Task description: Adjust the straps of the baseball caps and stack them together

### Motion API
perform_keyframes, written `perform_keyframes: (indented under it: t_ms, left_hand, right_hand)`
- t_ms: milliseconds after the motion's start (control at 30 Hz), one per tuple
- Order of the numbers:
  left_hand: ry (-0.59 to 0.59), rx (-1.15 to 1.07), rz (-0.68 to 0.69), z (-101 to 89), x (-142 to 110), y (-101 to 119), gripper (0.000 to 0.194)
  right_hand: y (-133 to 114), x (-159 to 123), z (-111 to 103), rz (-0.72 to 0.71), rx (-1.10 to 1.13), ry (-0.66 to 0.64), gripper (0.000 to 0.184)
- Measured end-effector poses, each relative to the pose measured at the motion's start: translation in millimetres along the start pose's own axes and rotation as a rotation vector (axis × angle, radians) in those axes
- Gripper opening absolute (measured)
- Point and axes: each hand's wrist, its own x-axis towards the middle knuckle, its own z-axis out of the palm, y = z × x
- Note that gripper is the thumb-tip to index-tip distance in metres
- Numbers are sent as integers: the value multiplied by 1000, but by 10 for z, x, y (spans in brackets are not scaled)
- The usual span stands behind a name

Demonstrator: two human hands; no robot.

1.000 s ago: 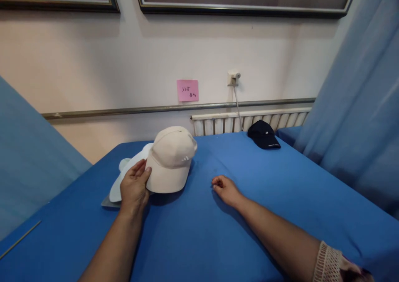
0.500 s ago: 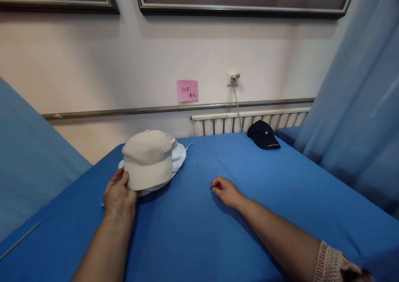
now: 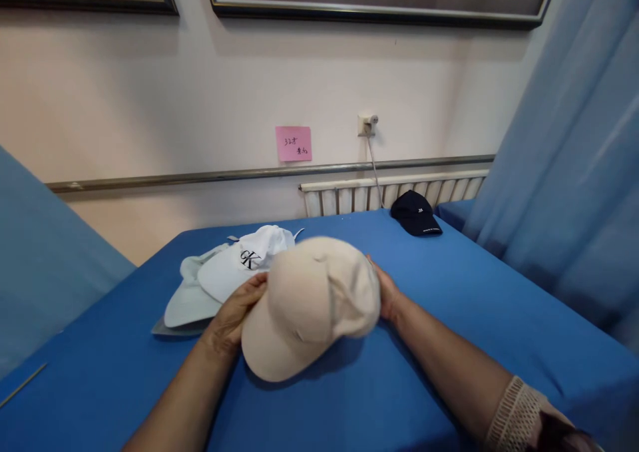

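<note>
A beige baseball cap [image 3: 304, 299] is held up between my two hands over the blue-covered table, its brim tilted down to the left; it is slightly blurred. My left hand [image 3: 243, 305] grips it near the brim, with some fingers hidden behind. On the far side of the crown, my right hand [image 3: 387, 292] holds the cap's right edge, most fingers out of sight. Left of the beige cap lies a white cap [image 3: 229, 272] with black letters. It overlaps a pale green cap [image 3: 188, 299], and a darker brim edge [image 3: 174, 329] shows beneath.
A navy cap [image 3: 417, 214] sits at the far right of the blue table cover [image 3: 309, 419]. Behind it are a white radiator [image 3: 344, 199], a metal rail [image 3: 200, 177] and a plugged-in cord [image 3: 374, 166]. Blue curtains [image 3: 554, 172] hang at the sides. A thin stick [image 3: 22, 385] lies at left.
The beige cap has come off the stack and moved right, turning as it went. My right hand has reached in and taken hold of it. The white and pale green caps are now uncovered.
</note>
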Motion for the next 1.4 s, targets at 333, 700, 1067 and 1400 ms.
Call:
perform_keyframes:
  t_ms: [333,700,1067,1400]
  left_hand:
    - [-151,195,-353,215,79,-276,30]
    - [-62,-165,-284,216,235,-338,31]
    - [9,537,170,466,189,-572,47]
    - [-58,1116,501,549,379,-803,56]
  right_hand:
    - [-28,-5,-73,87,-292,-218,45]
    - [-41,-146,105,-158,-101,69,33]
    - [-80,309,-261,-553,89,859,29]
    - [36,296,-175,-398,-370,654,35]
